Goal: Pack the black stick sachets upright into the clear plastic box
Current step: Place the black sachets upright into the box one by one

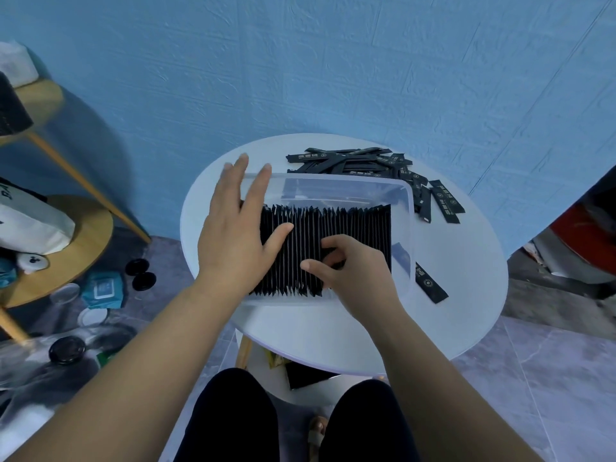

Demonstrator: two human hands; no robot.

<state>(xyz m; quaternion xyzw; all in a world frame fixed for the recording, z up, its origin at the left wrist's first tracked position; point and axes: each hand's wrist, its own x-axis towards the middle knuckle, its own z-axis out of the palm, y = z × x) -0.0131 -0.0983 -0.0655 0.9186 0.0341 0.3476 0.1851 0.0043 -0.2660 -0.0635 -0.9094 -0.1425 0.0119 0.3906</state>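
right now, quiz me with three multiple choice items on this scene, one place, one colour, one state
1. The loose pile of sachets lies: A left of the clear box B beyond its far right corner C on the floor
2. The table top is: A white B yellow C red
3. The right hand: A flat on the table B off the table C fingers curled into the packed sachets
Answers: 1 B, the pile sits behind the box; 2 A, white shows round the box; 3 C, fingertips dig into the upright row.

Home room, blue wall [333, 61], round white table [333, 335], cluttered wooden shelf [90, 235]
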